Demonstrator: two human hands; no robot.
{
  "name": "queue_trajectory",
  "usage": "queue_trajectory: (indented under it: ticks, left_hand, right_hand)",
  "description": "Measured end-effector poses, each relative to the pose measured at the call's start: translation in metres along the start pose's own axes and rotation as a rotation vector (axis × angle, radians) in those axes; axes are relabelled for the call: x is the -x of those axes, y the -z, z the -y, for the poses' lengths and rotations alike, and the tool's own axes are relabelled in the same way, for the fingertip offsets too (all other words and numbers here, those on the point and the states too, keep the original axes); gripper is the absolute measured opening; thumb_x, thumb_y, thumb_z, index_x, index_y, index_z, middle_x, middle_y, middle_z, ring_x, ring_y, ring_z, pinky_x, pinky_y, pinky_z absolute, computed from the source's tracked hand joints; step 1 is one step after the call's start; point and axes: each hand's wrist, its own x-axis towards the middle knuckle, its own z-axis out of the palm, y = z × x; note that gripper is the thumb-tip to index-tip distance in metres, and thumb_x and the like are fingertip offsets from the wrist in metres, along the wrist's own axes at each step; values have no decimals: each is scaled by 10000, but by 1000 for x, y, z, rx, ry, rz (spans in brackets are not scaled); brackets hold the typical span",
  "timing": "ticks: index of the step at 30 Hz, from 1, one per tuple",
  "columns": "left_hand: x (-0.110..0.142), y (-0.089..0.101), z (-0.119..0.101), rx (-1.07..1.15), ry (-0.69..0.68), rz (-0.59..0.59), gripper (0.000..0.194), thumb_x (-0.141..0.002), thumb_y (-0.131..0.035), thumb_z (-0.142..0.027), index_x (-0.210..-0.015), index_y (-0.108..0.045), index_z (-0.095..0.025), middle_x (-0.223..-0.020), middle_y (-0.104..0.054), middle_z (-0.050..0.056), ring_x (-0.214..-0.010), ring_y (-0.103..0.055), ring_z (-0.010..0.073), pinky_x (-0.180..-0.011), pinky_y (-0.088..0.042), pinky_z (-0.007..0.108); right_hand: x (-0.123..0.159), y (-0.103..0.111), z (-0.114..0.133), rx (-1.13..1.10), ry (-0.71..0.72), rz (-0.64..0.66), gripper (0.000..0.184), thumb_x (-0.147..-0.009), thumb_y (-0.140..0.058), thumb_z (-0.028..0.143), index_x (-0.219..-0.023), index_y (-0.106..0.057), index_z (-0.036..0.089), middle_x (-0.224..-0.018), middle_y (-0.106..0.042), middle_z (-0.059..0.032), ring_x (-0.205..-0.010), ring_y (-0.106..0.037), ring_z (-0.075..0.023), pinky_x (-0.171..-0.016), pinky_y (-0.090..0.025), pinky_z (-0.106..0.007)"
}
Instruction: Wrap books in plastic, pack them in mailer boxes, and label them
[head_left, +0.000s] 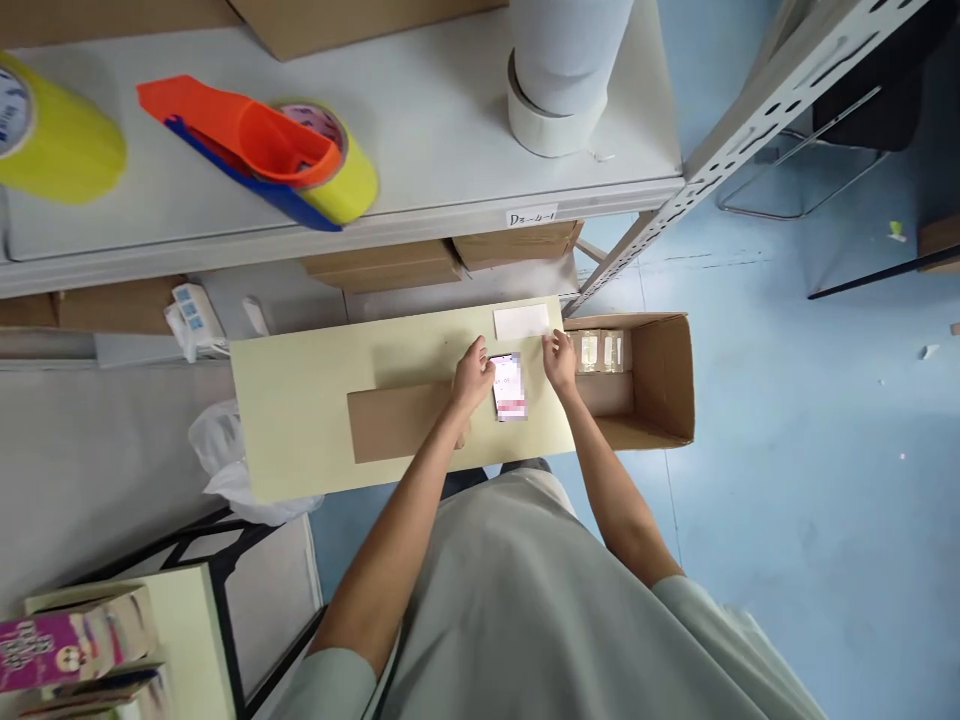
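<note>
A smartphone with a lit screen lies on the pale yellow tabletop. At its upper left edge is my left hand, fingers loosely bent with a gap between thumb and forefinger. My right hand hovers by the right end of a white slip of paper, its fingers curved and a little apart. I see nothing held in either hand. Left of the phone lies a flat brown cardboard box, partly covered by my left forearm.
An open carton with small taped packs adjoins the table's right end. Ahead, a metal shelf bears a tape dispenser, yellow tape and a white roll. A plastic bag hangs at left.
</note>
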Motion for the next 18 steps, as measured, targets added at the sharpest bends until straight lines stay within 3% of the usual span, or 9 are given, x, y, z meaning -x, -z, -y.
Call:
queue_trajectory:
  ticks: [3,7,14,18]
  left_hand:
    - [-34,-25,9,-42,83,38,656,-790,-659,-85,-1434,-650,-205,-1385,-722,155,-1327,-683,338,-1126,-561,495]
    - [-57,-37,16,-38,109,40,668,-743,-625,-51,-1393,-653,-203,-1385,-730,142,-1315,-689,321,-1098,-581,479]
    - [-55,-43,9,-34,66,0,677,-786,-605,-40,-1446,-628,-188,-1401,-734,142,-1328,-690,296,-1187,-524,475]
    - [-53,-46,0,-8,79,-69,608,-836,-622,-74,-1433,-647,-188,-1428,-720,145,-1309,-701,287,-1143,-560,456]
  right_hand:
    - [-21,-6,-8,63,-18,9,590,-1091,-435,549,-1476,-586,130,-1451,-551,-262,-1218,-673,-339,-1088,-540,-518]
    - [-31,-9,-14,119,22,41,532,-1103,-408,528,-1444,-618,177,-1368,-545,-201,-1208,-661,-305,-1107,-533,-480]
    - [-27,-8,-9,94,41,41,496,-1107,-392,461,-1416,-650,171,-1341,-537,-212,-1244,-625,-337,-1102,-533,-514]
    - [-25,-7,-5,107,47,29,471,-1107,-405,476,-1358,-676,184,-1311,-554,-202,-1239,-616,-335,-1111,-525,-509]
